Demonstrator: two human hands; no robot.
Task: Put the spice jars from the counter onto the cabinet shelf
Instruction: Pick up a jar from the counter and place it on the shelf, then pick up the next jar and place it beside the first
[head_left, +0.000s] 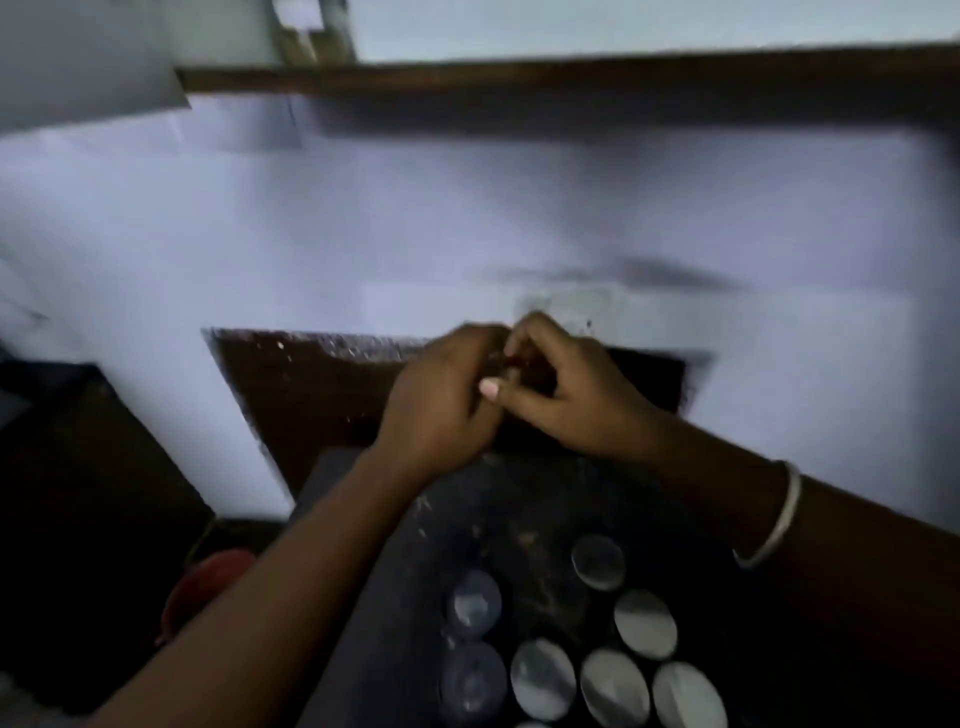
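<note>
dim wall recess (311, 384) ahead: our left hand (441, 400) and right hand (566, 395) pinch a small dark thing (524, 364), probably steadying it there; spice jars (543, 678) wait on the counter (519, 499).

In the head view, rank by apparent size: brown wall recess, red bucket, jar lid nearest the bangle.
1. Recess: largest, even partly covered.
2. Bucket: only partly in view, but what shows looks bigger than the lid.
3. Lid: smallest, though it sits nearer the camera than the recess.
</note>
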